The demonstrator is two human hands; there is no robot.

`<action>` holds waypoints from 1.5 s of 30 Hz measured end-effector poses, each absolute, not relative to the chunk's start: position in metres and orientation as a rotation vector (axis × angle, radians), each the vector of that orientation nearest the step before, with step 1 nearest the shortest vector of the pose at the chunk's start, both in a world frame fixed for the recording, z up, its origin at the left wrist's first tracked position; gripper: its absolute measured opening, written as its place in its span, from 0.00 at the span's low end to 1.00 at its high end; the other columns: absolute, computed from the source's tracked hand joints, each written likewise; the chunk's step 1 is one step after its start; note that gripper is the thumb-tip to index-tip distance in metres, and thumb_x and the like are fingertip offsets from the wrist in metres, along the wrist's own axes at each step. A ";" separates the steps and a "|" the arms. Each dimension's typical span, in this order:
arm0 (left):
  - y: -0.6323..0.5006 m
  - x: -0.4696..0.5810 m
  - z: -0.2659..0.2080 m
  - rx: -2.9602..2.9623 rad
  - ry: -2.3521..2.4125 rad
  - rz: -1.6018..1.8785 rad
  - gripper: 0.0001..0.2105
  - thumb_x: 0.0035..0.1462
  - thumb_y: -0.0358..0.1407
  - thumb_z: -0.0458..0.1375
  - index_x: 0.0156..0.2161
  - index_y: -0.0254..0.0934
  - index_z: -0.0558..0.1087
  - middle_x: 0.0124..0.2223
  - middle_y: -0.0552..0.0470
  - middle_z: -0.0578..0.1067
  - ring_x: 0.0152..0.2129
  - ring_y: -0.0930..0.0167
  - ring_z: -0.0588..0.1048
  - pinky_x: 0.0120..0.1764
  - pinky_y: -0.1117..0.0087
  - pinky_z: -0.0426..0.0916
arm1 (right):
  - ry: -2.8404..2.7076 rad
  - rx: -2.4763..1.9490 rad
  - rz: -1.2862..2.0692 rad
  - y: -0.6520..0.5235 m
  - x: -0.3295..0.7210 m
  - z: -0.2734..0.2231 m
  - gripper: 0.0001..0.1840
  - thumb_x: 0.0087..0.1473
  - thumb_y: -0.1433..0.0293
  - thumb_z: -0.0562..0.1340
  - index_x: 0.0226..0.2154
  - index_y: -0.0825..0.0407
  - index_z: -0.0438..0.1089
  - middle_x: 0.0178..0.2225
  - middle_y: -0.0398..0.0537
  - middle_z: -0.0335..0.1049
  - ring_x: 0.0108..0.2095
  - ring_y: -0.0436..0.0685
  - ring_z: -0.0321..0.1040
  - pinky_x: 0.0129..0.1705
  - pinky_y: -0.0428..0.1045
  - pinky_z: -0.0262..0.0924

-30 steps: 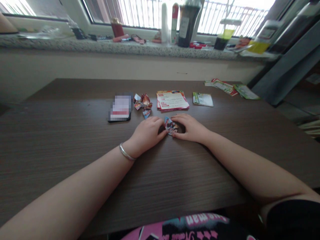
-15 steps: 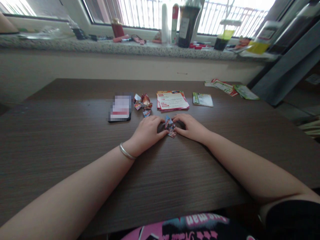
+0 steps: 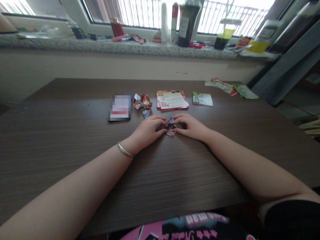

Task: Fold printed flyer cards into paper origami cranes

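A small folded piece of printed paper (image 3: pixel 171 126), blue and reddish-brown with a pointed top, sits on the dark table between my two hands. My left hand (image 3: pixel 150 128), with a silver bangle at the wrist, grips its left side with thumb and fingers. From the other side my right hand (image 3: pixel 191 126) pinches its right edge. Just beyond my left hand lie more folded paper pieces (image 3: pixel 145 100) in brown, red and blue. Behind the piece I hold is a stack of printed cards (image 3: pixel 172 100) with red edges.
A phone-like item with a blurred face (image 3: pixel 120 107) lies at left. A green-and-white card stack (image 3: pixel 202 99) is right of centre, and loose green and red strips (image 3: pixel 225 87) lie at the back right. Bottles and clutter stand on the granite windowsill (image 3: pixel 150 50).
The folded paper between my hands looks slightly more spread, its point more upright. My left fingers have shifted a little on it. Everything else on the table stays put.
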State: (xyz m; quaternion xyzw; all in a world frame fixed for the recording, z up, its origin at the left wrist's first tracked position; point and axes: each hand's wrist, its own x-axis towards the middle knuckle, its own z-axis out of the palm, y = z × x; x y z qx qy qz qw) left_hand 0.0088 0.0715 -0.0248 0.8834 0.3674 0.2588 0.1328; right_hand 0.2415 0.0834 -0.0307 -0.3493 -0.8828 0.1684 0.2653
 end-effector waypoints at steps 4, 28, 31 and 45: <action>0.075 0.008 -0.026 2.606 1.002 0.797 0.07 0.57 0.32 0.61 0.40 0.36 0.77 0.48 0.47 0.77 0.51 0.65 0.72 0.58 0.57 0.64 | -2.360 -0.917 0.421 0.086 0.243 -0.034 0.03 0.50 0.70 0.66 0.31 0.50 0.74 0.47 0.51 0.74 0.55 0.61 0.65 0.58 0.62 0.57; 0.075 0.004 -0.021 2.869 0.890 0.640 0.11 0.62 0.30 0.54 0.43 0.41 0.78 0.43 0.49 0.78 0.42 0.68 0.74 0.48 0.64 0.69 | -2.659 -0.916 0.105 0.071 0.241 -0.017 0.15 0.59 0.72 0.58 0.45 0.44 0.76 0.43 0.47 0.75 0.43 0.56 0.70 0.46 0.52 0.63; 0.073 0.004 -0.019 2.883 0.891 0.605 0.11 0.62 0.30 0.54 0.43 0.41 0.78 0.43 0.49 0.78 0.42 0.68 0.74 0.47 0.64 0.69 | -2.681 -0.927 0.083 0.069 0.239 -0.014 0.16 0.59 0.73 0.57 0.45 0.44 0.76 0.43 0.48 0.75 0.43 0.57 0.70 0.45 0.52 0.64; 0.063 0.008 -0.006 3.136 0.952 0.379 0.12 0.62 0.30 0.54 0.47 0.43 0.77 0.42 0.49 0.78 0.40 0.66 0.75 0.44 0.63 0.69 | -2.728 -0.975 -0.030 0.065 0.237 -0.011 0.15 0.59 0.71 0.58 0.45 0.43 0.77 0.42 0.48 0.75 0.41 0.56 0.69 0.42 0.50 0.62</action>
